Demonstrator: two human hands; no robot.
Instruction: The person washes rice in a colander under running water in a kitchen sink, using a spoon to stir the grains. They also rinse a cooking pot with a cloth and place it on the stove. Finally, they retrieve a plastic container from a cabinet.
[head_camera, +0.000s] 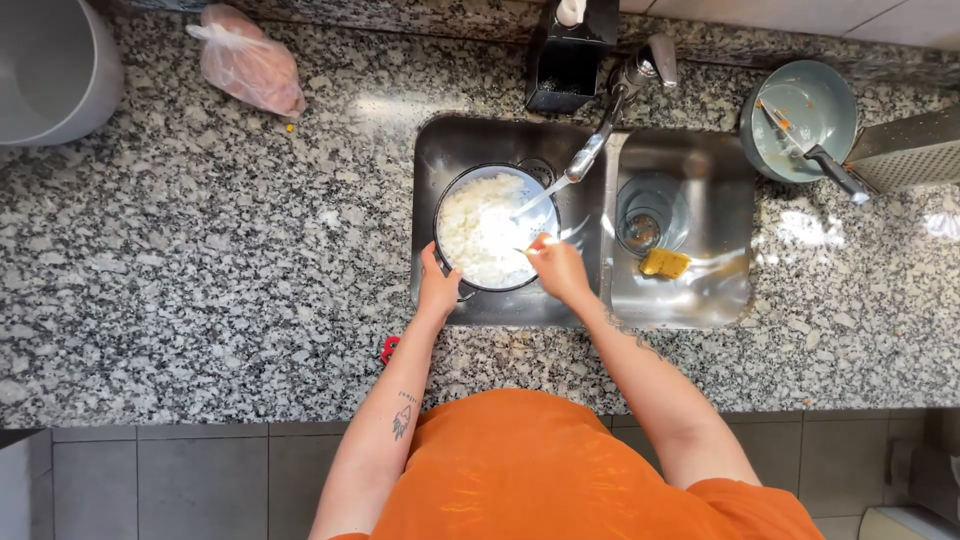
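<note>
Top-down head view, person in an orange shirt (540, 460) at a speckled granite tabletop (220, 270) with a double steel sink (585, 300) at centre frame.

Dark pot (495, 228) sits in the left basin, centre of the frame, full of white rice in milky water. Left hand (437, 285) is clenched on the pot's lower-left rim, thumb side against the edge. Right hand (560, 268) is at the pot's lower-right rim, fingers pinched around a thin utensil (524, 251) whose tip dips into the rice; what kind of utensil is too small to tell. Tap (610, 115) reaches down from the upper centre, spout over the pot, with a thin stream of water running into the rice.

Right basin: a clear glass (648, 215) standing upright near the drain, yellow sponge (665, 263) just beside it, lower down.

Upper right of the frame: teal bowl (800, 120) on the tabletop with orange scraps and a knife (815, 155) lying across it, handle sticking out lower right. Metal grater (910, 150) touching the right edge, just beside the bowl.

Upper centre behind the tap: black dispenser (568, 50). Upper left: pink plastic bag (248, 62) knotted, lying on the tabletop; grey bucket (50, 70) at the left corner, partly cut off. Small red thing (389, 349) at the tabletop's front edge by the left forearm, mostly hidden.
</note>
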